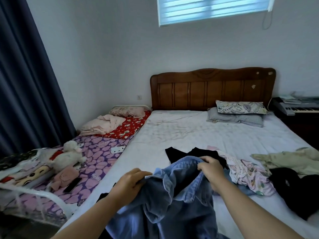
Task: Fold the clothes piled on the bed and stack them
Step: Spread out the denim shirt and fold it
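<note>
So far you are only starting: your left hand [130,182] and right hand [211,167] are gripping the jeans [174,195] with curled fingers above the bed [181,133], while the other clothes [248,173] are lying unfolded, nothing stacked.

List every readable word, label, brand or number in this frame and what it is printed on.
"Hello": on the purple heart-print sheet of the small bed, near its right edge, beside the phone.
Fainter script higher up on the same sheet: too blurred to read.
Denim garment, held by the left hand and right hand: no legible label.
Keyboard and the papers on it: too small to read.
</note>
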{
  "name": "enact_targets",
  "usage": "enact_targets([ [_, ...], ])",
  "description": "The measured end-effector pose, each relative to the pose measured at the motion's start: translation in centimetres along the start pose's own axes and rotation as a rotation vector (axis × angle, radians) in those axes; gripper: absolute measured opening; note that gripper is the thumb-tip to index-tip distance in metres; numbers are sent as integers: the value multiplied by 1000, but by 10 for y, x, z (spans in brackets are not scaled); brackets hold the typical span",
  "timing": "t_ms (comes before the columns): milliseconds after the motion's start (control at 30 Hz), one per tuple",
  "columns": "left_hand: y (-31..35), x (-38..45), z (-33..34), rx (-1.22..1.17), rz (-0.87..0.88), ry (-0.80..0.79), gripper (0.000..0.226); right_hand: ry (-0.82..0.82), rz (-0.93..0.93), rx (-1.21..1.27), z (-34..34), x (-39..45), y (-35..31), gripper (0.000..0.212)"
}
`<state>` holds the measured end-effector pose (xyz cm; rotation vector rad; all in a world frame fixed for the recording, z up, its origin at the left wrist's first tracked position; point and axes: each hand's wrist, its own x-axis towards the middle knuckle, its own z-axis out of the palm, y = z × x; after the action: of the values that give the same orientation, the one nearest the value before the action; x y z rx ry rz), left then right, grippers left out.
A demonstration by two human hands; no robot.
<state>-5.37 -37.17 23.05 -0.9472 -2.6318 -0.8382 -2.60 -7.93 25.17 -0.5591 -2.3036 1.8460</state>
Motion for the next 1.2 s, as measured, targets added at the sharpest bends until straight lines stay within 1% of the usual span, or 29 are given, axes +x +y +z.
enact_targets([
  [67,-7,-5,9,19,-78,-14,37,-24,-20,-39,-2,0,-10,19],
  [133,-10,-6,15,17,-111,-30,40,-44,-34,-87,-6,-1,-16,2],
  [200,-9,-8,18,-10,-109,-54,39,-50,-50,-121,-8,1,-17,20],
  [233,-9,-9,19,-16,-95,-88,38,-41,-62,-117,-7,1,-17,23],
  [267,-6,-10,20,-23,-71,-151,41,-19,-75,-113,-7,1,-18,25],
  [300,-1,-10,20,-22,-54,-247,51,-12,-89,-103,-6,-1,-19,26],
  [333,3,-10,21,-24,-51,-354,66,-8,-111,-112,-5,-1,-19,28],
  [367,7,-9,21,-45,-72,-443,78,-23,-144,-133,-4,-1,-19,31],
  [400,13,-8,23,-112,-118,-476,82,-53,-187,-160,-3,-3,-19,33],
  [433,19,-6,24,-214,-184,-457,76,-103,-224,-179,-2,-5,-20,35],
  [467,22,-4,28,-296,-254,-403,62,-153,-259,-197,0,-7,-22,36],
  [500,25,0,33,-329,-324,-332,44,-204,-288,-212,2,-10,-23,35],
  [533,25,5,40,-294,-356,-256,27,-246,-311,-228,4,-12,-24,33],
  [567,25,9,46,-228,-370,-195,16,-284,-329,-243,5,-14,-25,30],
  [600,27,12,51,-216,-391,-171,7,-319,-344,-266,5,-16,-26,29],
  [633,29,15,55,-254,-428,-182,17,-353,-358,-289,6,-17,-27,28],
  [667,31,19,59,-324,-473,-216,33,-375,-371,-315,5,-19,-28,28],
  [700,33,22,63,-389,-526,-261,42,-386,-385,-328,5,-20,-28,28],
  [733,35,25,67,-409,-556,-315,39,-380,-392,-332,3,-22,-29,27],
  [800,38,28,68,-311,-581,-416,14,-332,-388,-320,-4,-22,-30,26],
  [833,38,29,66,-265,-600,-431,9,-301,-381,-322,-8,-21,-29,26],
  [933,34,41,50,-187,-627,-366,15,-210,-348,-398,-24,-19,-23,29],
  [1000,34,51,38,-183,-636,-319,5,-160,-333,-420,-31,-18,-19,32],
  [1033,35,55,33,-176,-634,-343,4,-142,-330,-421,-33,-18,-18,31],
  [1067,38,58,30,-145,-619,-403,7,-128,-334,-429,-34,-18,-18,30],
  [1100,41,60,28,-79,-597,-470,4,-114,-344,-448,-33,-18,-18,29],
  [1133,43,61,28,6,-578,-517,9,-99,-356,-483,-33,-17,-19,29],
  [1167,46,61,29,101,-569,-531,16,-84,-366,-538,-33,-17,-19,30],
  [1200,47,60,29,167,-575,-512,20,-60,-372,-613,-34,-16,-19,32],
])
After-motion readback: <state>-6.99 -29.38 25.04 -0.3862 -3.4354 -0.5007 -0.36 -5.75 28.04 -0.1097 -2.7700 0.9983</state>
